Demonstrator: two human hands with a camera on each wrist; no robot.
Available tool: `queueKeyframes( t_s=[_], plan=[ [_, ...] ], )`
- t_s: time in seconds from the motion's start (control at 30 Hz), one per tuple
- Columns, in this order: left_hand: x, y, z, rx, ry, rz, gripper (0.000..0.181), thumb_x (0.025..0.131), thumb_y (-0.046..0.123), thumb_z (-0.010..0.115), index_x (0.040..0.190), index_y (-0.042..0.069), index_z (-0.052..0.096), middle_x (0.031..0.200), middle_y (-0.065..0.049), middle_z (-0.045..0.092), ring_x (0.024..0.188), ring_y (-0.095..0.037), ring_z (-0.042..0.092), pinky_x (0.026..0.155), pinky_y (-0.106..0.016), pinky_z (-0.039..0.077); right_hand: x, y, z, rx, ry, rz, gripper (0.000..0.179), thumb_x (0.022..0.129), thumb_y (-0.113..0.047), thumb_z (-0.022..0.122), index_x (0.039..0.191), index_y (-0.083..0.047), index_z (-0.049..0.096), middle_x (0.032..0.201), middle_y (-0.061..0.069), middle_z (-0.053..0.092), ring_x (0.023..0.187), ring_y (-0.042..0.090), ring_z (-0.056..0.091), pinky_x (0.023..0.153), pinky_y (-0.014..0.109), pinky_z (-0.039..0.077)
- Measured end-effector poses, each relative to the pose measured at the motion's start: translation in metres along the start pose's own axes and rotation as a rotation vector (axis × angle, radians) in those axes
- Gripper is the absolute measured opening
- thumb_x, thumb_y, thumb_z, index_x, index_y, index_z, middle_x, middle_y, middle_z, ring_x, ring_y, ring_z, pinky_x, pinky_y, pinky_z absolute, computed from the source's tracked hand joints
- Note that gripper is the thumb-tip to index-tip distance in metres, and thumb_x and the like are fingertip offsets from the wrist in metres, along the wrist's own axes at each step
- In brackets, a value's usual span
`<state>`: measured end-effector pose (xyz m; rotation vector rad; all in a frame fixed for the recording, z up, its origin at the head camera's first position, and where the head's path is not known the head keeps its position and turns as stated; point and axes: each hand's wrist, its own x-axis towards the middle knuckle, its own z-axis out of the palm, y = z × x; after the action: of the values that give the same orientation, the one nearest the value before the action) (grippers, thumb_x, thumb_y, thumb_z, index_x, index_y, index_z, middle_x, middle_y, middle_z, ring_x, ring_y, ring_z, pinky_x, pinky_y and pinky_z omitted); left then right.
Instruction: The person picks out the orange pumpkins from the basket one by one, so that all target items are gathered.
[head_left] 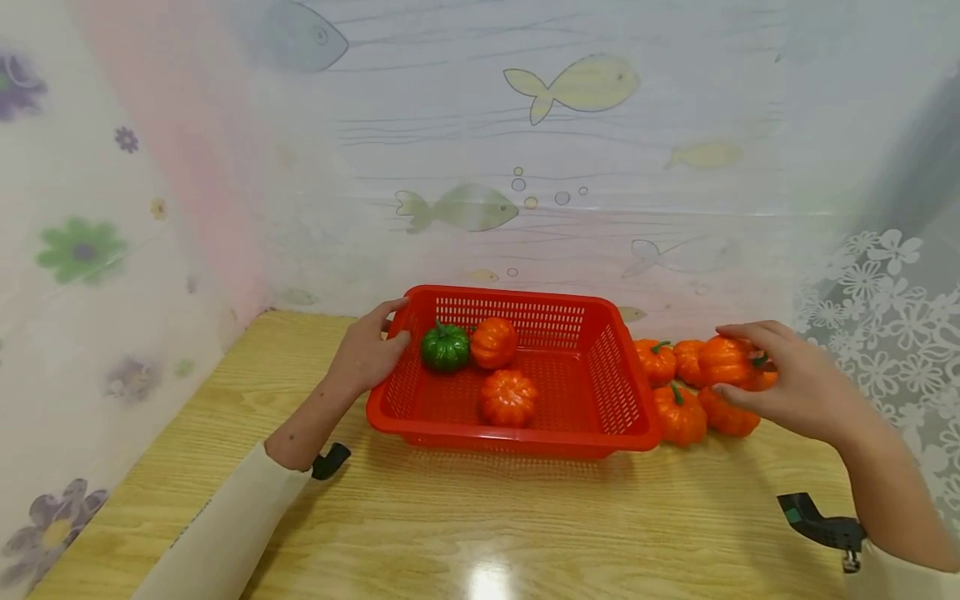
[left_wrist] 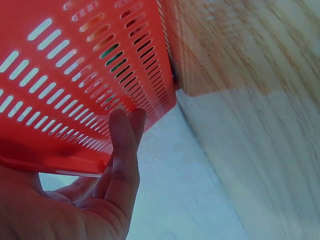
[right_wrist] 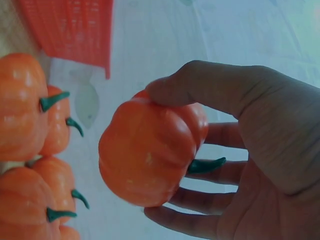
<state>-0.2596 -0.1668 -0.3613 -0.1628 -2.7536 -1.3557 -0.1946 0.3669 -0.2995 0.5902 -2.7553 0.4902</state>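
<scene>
A red plastic basket (head_left: 480,435) with slotted walls stands on the table. My left hand (head_left: 367,350) grips its left rim, thumb over the edge, and in the left wrist view the fingers (left_wrist: 123,160) lie along the slotted outer wall. Inside the basket are a green toy pumpkin (head_left: 446,347) and two orange ones, one at the back (head_left: 494,342) and one near the front (head_left: 508,398). To the right of the basket, my right hand (head_left: 813,387) holds an orange pumpkin (right_wrist: 147,150) between thumb and fingers, its green stem toward the palm.
Several more orange pumpkins (head_left: 678,415) sit close together along the basket's right side, under and beside the held one. The wooden table (head_left: 465,517) meets a wall sheet (head_left: 450,150) printed with fish behind the basket. A flowered sheet (head_left: 97,333) hangs at left.
</scene>
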Motion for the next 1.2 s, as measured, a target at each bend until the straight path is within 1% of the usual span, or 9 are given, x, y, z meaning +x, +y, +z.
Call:
queueKeyframes(
  t_s=[0.17, 0.3, 0.5, 0.6, 0.77, 0.9, 1.07, 1.13, 1.2],
  plan=[
    [0.000, 0.001, 0.001, 0.000, 0.002, 0.000, 0.060, 0.107, 0.024, 0.053, 0.165, 0.017, 0.040, 0.131, -0.022, 0.064, 0.093, -0.033, 0.074, 0.076, -0.044, 0.066, -0.003, 0.016, -0.003, -0.006, -0.020, 0.029, 0.075, 0.079, -0.016, 0.093, 0.142, 0.003, 0.058, 0.127, 0.022, 0.062, 0.101, 0.037, 0.061, 0.072, 0.027, 0.053],
    [0.000, 0.001, 0.001, 0.002, 0.005, 0.003, 0.060, 0.107, 0.024, 0.053, 0.165, 0.017, 0.040, 0.130, -0.022, 0.064, 0.092, -0.033, 0.074, 0.076, -0.044, 0.066, -0.004, 0.024, -0.005, 0.006, -0.071, 0.097, 0.077, 0.081, -0.019, 0.092, 0.140, 0.011, 0.054, 0.123, 0.028, 0.061, 0.100, 0.041, 0.060, 0.069, 0.027, 0.052],
    [0.000, 0.001, 0.001, 0.001, 0.008, 0.003, 0.060, 0.106, 0.024, 0.053, 0.164, 0.017, 0.040, 0.131, -0.022, 0.064, 0.093, -0.033, 0.074, 0.075, -0.044, 0.066, -0.007, 0.036, -0.009, -0.016, -0.137, 0.173, 0.075, 0.089, -0.027, 0.086, 0.140, 0.015, 0.051, 0.125, 0.036, 0.055, 0.099, 0.045, 0.060, 0.073, 0.047, 0.056],
    [0.000, 0.000, 0.001, 0.003, 0.009, 0.001, 0.060, 0.106, 0.024, 0.051, 0.164, 0.017, 0.040, 0.132, -0.022, 0.064, 0.093, -0.032, 0.074, 0.076, -0.042, 0.065, -0.008, 0.044, -0.010, -0.048, -0.163, 0.180, 0.073, 0.093, -0.030, 0.081, 0.138, 0.018, 0.050, 0.124, 0.039, 0.054, 0.098, 0.045, 0.058, 0.074, 0.053, 0.055],
    [0.000, -0.001, 0.001, 0.007, 0.010, -0.001, 0.059, 0.106, 0.023, 0.049, 0.164, 0.018, 0.041, 0.133, -0.022, 0.064, 0.094, -0.032, 0.073, 0.076, -0.040, 0.063, -0.011, 0.059, -0.010, -0.069, -0.192, 0.202, 0.073, 0.091, -0.029, 0.082, 0.136, 0.020, 0.050, 0.123, 0.042, 0.052, 0.098, 0.048, 0.057, 0.076, 0.059, 0.055],
    [0.000, -0.002, 0.002, 0.009, 0.011, -0.002, 0.059, 0.106, 0.023, 0.050, 0.164, 0.017, 0.040, 0.133, -0.022, 0.064, 0.094, -0.033, 0.073, 0.077, -0.042, 0.064, -0.014, 0.070, -0.010, -0.085, -0.207, 0.214, 0.072, 0.085, -0.025, 0.085, 0.133, 0.019, 0.053, 0.118, 0.039, 0.053, 0.093, 0.045, 0.059, 0.072, 0.052, 0.056],
    [0.000, -0.002, 0.002, 0.010, 0.008, -0.002, 0.060, 0.105, 0.024, 0.049, 0.164, 0.017, 0.040, 0.133, -0.022, 0.064, 0.096, -0.033, 0.073, 0.078, -0.042, 0.064, -0.019, 0.082, -0.010, -0.093, -0.257, 0.260, 0.072, 0.082, -0.025, 0.086, 0.131, 0.017, 0.054, 0.112, 0.038, 0.053, 0.089, 0.041, 0.055, 0.065, 0.039, 0.050],
    [-0.001, -0.002, 0.001, 0.016, 0.009, 0.000, 0.060, 0.105, 0.025, 0.049, 0.164, 0.017, 0.040, 0.133, -0.022, 0.064, 0.096, -0.032, 0.072, 0.077, -0.041, 0.063, -0.020, 0.086, -0.009, -0.104, -0.278, 0.285, 0.073, 0.082, -0.025, 0.086, 0.132, 0.016, 0.053, 0.113, 0.041, 0.052, 0.090, 0.043, 0.054, 0.065, 0.040, 0.050],
    [-0.001, -0.002, 0.001, 0.018, 0.008, 0.003, 0.060, 0.105, 0.025, 0.049, 0.164, 0.017, 0.040, 0.133, -0.022, 0.064, 0.095, -0.032, 0.072, 0.076, -0.040, 0.063, -0.021, 0.091, -0.008, -0.109, -0.295, 0.303, 0.075, 0.081, -0.025, 0.087, 0.132, 0.018, 0.051, 0.116, 0.044, 0.050, 0.092, 0.047, 0.054, 0.066, 0.045, 0.052]
  ],
)
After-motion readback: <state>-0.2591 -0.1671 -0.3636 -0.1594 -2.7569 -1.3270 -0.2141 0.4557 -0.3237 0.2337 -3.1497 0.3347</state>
